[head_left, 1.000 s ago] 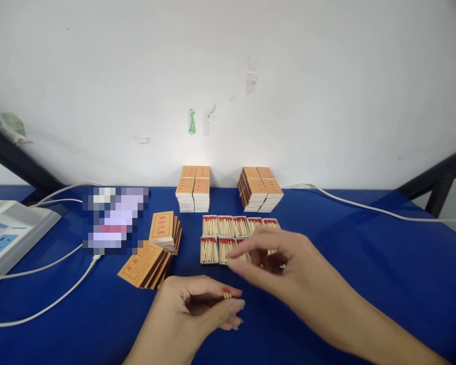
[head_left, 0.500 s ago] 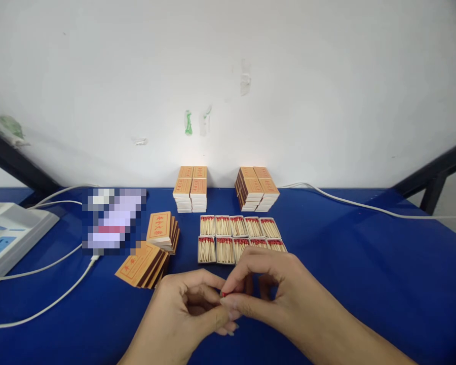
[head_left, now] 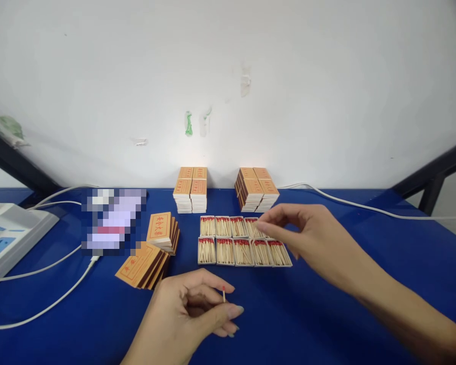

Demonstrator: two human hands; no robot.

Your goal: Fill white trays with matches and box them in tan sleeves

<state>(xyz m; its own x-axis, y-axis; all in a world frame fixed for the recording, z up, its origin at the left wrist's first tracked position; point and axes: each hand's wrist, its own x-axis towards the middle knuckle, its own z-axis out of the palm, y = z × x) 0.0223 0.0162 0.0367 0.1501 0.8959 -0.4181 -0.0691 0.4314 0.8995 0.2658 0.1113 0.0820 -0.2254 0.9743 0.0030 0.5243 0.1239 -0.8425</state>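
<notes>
Your left grip (head_left: pixel 192 304), clamped on one match (head_left: pixel 224 295), wants light pressure; steady your right grip (head_left: pixel 307 235), closure unclear, above the one-o'clock trays (head_left: pixel 225 264).

Tabletop (head_left: pixel 327 329): solid deep blue. Match (head_left: pixel 224 294), 6 o'clock: red head, cream stick. Match trays (head_left: pixel 206 263), 5 to 6 o'clock: white rims, red band of heads over cream stripes. Loose matchboxes (head_left: pixel 160 225), 8 o'clock: orange-tan faces, red characters and frame, some dark brown sides. Banded matchboxes (head_left: pixel 185 187), 9 and 3 o'clock: same print, white ends. Power strip (head_left: pixel 38 215), 9 o'clock: off-white, light-blue socket panels. Wall (head_left: pixel 307 91), 12 o'clock: off-white, green flecks.
</notes>
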